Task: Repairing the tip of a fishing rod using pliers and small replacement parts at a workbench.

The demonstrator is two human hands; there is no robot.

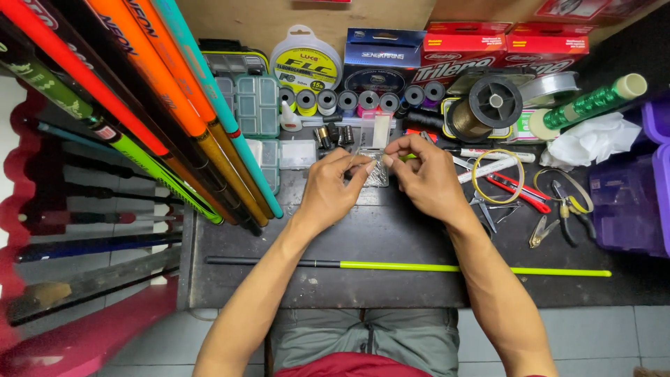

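My left hand (pixel 333 187) and my right hand (pixel 423 176) meet over the middle of a dark worktable (pixel 391 237). Their fingertips pinch something tiny between them, too small to make out. Right under the fingers lies a small clear plastic bag (pixel 377 174) of little metal parts. A long thin rod section (pixel 412 266), black at the left and yellow-green to the right, lies across the table in front of my forearms.
Bright fishing rods (pixel 153 105) lean at the left. Clear tackle boxes (pixel 255 105), small line spools (pixel 349 100), boxed line (pixel 380 56), a big dark spool (pixel 488 105) and a green thread spool (pixel 593 101) line the back. Red-handled pliers (pixel 516 188), cutters (pixel 569 209), purple bins (pixel 635 195) are right.
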